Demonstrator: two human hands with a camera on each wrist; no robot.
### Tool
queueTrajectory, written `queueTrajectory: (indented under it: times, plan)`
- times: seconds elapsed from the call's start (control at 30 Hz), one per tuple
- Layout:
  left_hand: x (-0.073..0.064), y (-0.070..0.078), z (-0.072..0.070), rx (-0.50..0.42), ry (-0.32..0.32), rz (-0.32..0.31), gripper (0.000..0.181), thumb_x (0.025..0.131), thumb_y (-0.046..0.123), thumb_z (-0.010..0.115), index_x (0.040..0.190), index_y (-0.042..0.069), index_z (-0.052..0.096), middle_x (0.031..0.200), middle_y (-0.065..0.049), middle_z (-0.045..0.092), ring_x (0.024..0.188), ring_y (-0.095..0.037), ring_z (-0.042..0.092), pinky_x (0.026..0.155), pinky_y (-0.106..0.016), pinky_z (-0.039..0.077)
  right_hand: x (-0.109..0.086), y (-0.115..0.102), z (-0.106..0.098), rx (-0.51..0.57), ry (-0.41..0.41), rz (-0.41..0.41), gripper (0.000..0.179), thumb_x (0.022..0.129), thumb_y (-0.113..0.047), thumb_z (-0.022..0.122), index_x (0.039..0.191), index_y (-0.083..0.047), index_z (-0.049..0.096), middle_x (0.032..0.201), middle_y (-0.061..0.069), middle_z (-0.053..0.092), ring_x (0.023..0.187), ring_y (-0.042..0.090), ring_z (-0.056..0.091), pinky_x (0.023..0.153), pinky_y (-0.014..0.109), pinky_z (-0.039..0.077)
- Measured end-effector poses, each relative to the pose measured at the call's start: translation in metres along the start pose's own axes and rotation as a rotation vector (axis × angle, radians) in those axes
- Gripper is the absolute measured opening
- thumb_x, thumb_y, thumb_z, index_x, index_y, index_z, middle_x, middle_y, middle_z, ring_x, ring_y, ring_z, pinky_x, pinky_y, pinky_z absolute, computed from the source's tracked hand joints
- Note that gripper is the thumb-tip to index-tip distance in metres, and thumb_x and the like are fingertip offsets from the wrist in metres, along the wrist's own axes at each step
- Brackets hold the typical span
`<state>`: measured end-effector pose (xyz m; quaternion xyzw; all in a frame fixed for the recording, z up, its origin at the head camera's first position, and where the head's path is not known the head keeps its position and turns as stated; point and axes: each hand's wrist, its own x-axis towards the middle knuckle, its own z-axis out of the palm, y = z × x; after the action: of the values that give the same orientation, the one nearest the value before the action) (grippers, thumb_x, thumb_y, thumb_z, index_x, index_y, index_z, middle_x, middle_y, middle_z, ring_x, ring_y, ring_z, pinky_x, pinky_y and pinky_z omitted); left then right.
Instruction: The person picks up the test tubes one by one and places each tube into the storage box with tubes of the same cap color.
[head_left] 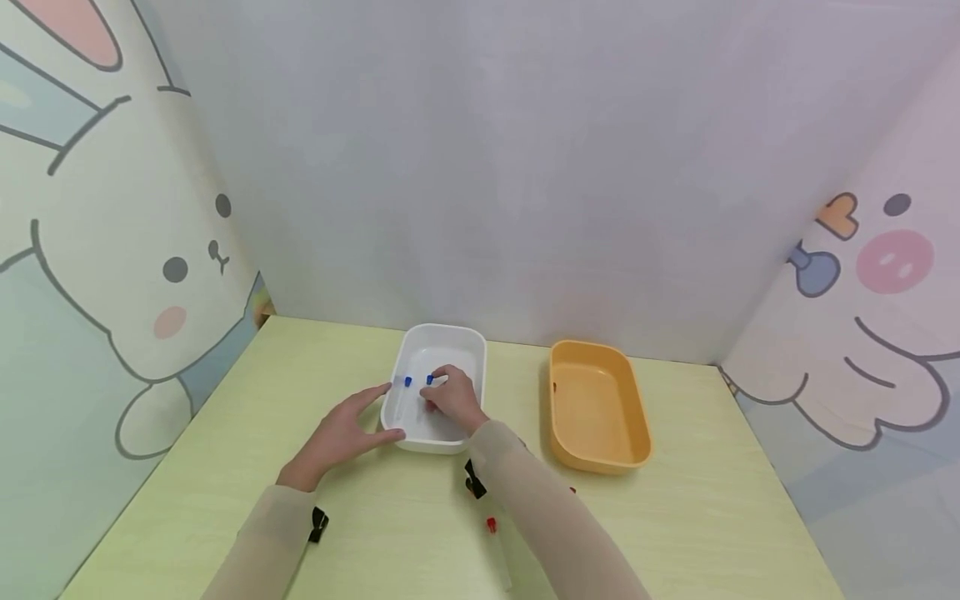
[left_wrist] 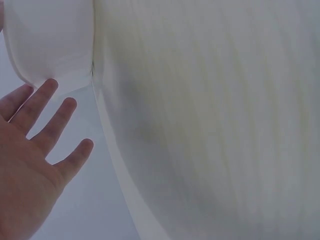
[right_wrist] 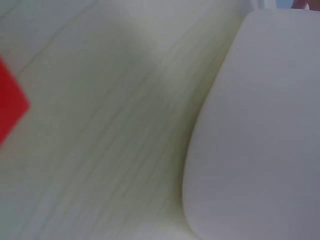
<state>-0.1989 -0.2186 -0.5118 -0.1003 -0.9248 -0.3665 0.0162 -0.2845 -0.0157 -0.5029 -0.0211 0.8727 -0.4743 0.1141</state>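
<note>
A white tray (head_left: pixel 438 446) stands near the back of the table. My left hand (head_left: pixel 341 432) is at its near left corner, thumb and fingers spread along the rim; the left wrist view shows the spread fingers beside the tray's wall (left_wrist: pixel 75 82). Reaching inside the tray, my right hand (head_left: pixel 456 400) pinches a clear tube with a blue cap (head_left: pixel 430 379), its body partly hidden by the fingers. Another blue cap (head_left: pixel 408 382) lies to the left on the tray floor. In the right wrist view only the tray's outer side (right_wrist: pixel 260 130) shows large.
An orange tray (head_left: pixel 596 408) stands to the right of the white one. A clear tube with a red cap (head_left: pixel 491 525) lies on the table by my right forearm, and another small red piece (head_left: pixel 573 490) shows beyond the sleeve. A curtain (head_left: pixel 480 167) hangs behind the table.
</note>
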Motion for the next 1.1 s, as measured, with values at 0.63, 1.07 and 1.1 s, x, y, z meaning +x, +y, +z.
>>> queueTrajectory:
  times: [0.63,1.07,1.1]
  plan:
    - [-0.0001,0.0058,-0.0037,0.006,-0.004,0.007,0.092,0.081,0.052,0.084,0.155,0.011,0.047,0.156,-0.020,0.051,0.144,-0.047,0.047,0.114,-0.065,0.044,0.0034,0.0026,0.0008,0.009,-0.002,-0.045,0.040,0.090,-0.014,0.076,0.127,-0.003,0.064,0.072,0.007,0.074,0.058,0.009,0.064,0.057,0.018,0.050]
    - [-0.0004,0.0077,-0.0055,0.034,-0.012,-0.001,0.093,0.080,0.055,0.083,0.154,0.010,0.048,0.155,-0.020,0.052,0.143,-0.047,0.048,0.112,-0.066,0.045,-0.0004,-0.0032,-0.0016,-0.021,-0.017,-0.063,0.040,0.092,-0.017,0.076,0.128,-0.004,0.064,0.073,0.006,0.074,0.062,0.011,0.066,0.061,0.019,0.052]
    - [-0.0004,0.0078,-0.0057,0.036,-0.013,-0.001,0.093,0.080,0.055,0.084,0.154,0.009,0.048,0.155,-0.020,0.052,0.143,-0.047,0.048,0.112,-0.066,0.045,-0.0008,-0.0041,-0.0027,-0.021,-0.019,-0.070,0.040,0.092,-0.017,0.076,0.129,-0.004,0.064,0.074,0.006,0.074,0.063,0.012,0.066,0.061,0.019,0.052]
